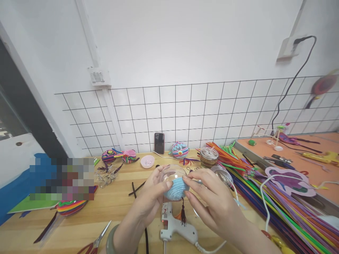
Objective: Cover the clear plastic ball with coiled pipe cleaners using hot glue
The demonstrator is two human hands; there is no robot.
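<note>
Head view: our left hand (152, 190) wraps its grip round the clear ball (171, 170) from its left; at the ball's right, our right hand (212, 192) lightly pinches blue cord (177, 189).

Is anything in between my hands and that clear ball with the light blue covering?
Nothing visible is. Your left hand holds the clear ball from its left, and your right hand has fingertips at the right edge of the light blue covering. The white glue gun lies lower, on the table.
</note>
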